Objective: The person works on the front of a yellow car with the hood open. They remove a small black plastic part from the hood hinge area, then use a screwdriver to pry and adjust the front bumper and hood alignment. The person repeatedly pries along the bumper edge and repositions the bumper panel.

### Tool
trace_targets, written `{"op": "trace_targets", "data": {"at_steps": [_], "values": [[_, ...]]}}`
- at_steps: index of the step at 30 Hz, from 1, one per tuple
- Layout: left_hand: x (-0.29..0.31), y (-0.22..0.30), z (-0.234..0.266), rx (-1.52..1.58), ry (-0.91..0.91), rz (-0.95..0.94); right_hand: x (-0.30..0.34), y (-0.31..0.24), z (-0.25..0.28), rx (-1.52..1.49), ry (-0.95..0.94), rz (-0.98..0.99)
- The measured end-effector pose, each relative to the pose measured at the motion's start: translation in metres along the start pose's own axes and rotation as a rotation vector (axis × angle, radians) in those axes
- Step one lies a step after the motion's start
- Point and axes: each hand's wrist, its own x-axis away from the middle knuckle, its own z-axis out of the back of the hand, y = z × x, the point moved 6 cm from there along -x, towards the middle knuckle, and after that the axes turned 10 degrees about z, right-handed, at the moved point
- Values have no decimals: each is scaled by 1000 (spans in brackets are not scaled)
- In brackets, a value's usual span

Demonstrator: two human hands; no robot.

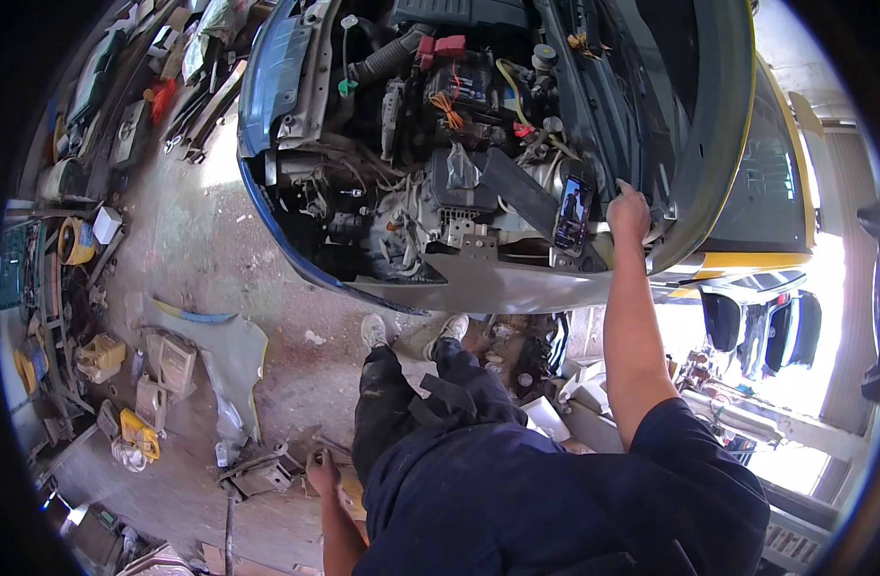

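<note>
My right arm reaches out over the car's fender (517, 286) into the engine bay. The right hand (629, 215) rests by the base of the raised hood, with one finger stretched forward and the others curled under; nothing shows in it. Just left of it a smartphone (572, 213) with a lit screen stands tilted at the bay's edge. Low at my side hangs my left hand (323, 473), its fingers curled. Whether it holds something small is hidden. A car battery (461, 82) with a red terminal cover (442, 48) sits deeper in the bay.
The raised hood (718, 125) curves above my right arm. On the floor to the left lie a loose grey fender panel (224, 355), a yellow tool (140, 434) and metal parts (262, 474). Cluttered shelving (51, 288) lines the left side. Boxes (584, 389) stand at my right.
</note>
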Motion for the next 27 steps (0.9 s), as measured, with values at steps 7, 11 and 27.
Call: {"op": "trace_targets", "data": {"at_steps": [7, 11, 27], "values": [[-35, 55, 16, 93, -31, -129, -4, -9, 6, 33, -75, -38], [-39, 70, 20, 116, -18, -159, -7, -12, 8, 35, -62, -19], [-39, -10, 14, 12, -57, 30, -10, 13, -7, -12, 90, -115]]}}
